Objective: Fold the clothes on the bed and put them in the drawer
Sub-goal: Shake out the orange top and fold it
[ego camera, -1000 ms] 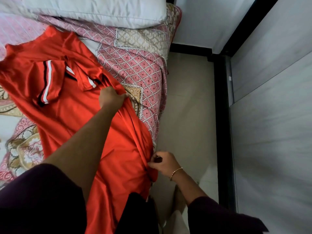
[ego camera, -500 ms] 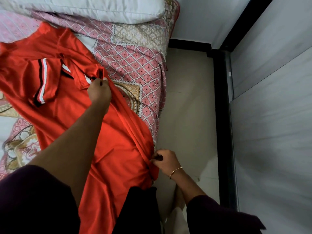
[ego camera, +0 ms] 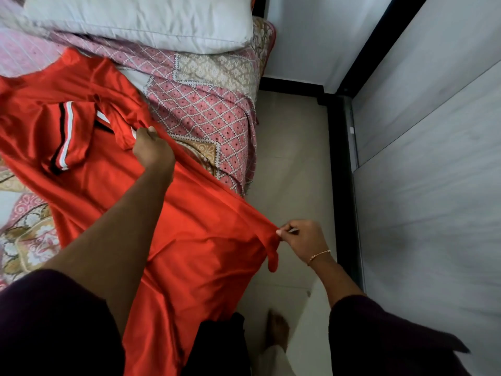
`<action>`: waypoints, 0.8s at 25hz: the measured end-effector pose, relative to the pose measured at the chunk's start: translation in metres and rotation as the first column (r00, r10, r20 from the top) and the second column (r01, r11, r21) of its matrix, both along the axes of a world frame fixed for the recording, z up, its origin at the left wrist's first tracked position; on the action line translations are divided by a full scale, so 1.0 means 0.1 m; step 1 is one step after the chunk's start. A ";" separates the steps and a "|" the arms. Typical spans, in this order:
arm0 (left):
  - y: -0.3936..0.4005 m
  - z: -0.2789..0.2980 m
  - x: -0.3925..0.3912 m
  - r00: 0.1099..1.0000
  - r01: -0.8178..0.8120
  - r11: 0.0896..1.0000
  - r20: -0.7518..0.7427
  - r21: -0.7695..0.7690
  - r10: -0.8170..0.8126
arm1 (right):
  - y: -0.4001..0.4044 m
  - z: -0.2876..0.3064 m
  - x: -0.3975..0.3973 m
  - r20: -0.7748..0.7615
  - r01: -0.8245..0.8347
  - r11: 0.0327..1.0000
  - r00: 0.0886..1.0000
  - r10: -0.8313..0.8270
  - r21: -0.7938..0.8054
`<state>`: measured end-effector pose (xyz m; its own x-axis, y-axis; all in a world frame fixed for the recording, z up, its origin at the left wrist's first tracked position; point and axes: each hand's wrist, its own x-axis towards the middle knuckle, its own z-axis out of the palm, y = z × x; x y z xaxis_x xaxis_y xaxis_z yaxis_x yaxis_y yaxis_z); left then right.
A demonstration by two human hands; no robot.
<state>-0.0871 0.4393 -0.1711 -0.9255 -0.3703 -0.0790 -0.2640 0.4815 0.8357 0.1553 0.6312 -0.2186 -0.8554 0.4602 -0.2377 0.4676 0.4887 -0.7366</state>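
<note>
A red shirt with black and white striped sleeve cuffs lies spread across the bed, which has a pink patterned cover. My left hand grips the shirt's right edge near the sleeve. My right hand pinches the lower corner of the same edge and holds it out past the bed's side, above the floor. The edge is stretched taut between both hands. No drawer front is clearly visible.
A white pillow lies at the head of the bed. A narrow strip of beige tiled floor runs between the bed and a grey wardrobe panel on the right. My bare foot stands on the floor.
My right hand has pulled the shirt's lower corner outward to the right, off the bed's side. My left hand stays gripped near the sleeve, and the edge between them is now taut.
</note>
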 end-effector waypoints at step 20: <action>-0.25 -0.02 0.08 0.996 -0.006 1.000 0.092 0.022 0.004 | -0.71 -0.02 0.67 -0.030 -0.363 0.897 0.923 0.382 0.251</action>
